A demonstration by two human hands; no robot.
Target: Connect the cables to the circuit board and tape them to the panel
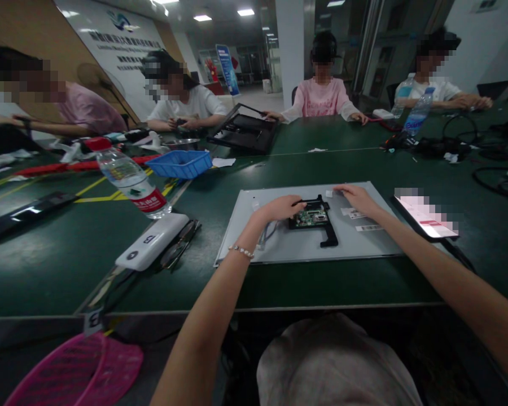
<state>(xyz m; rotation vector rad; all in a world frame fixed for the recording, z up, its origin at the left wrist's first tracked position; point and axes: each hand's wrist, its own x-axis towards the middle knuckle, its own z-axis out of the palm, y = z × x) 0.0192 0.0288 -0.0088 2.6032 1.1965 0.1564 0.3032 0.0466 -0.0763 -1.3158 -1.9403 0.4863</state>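
A grey flat panel (275, 248) lies on the green table in front of me, its metal back side up. On it sits a black plastic bracket (331, 234) that carries a green circuit board (311, 218). My left hand (281, 207) is closed on the bracket's upper left edge, the fingertips partly hidden. Close to that wrist, a thin grey cable (267, 232) runs over the panel. My right hand (358, 200) rests with fingers stretched out at the panel's far side, touching beside a small pale patch (329, 193). White labels (368, 228) are stuck below it.
Left of the panel stand a water bottle (138, 186), a white power bank (152, 242), folded glasses (180, 245) and a blue tray (180, 164). A lit phone (427, 217) lies right. Across the table, a person's hand touches a black frame (245, 131). A pink basket (80, 372) is below.
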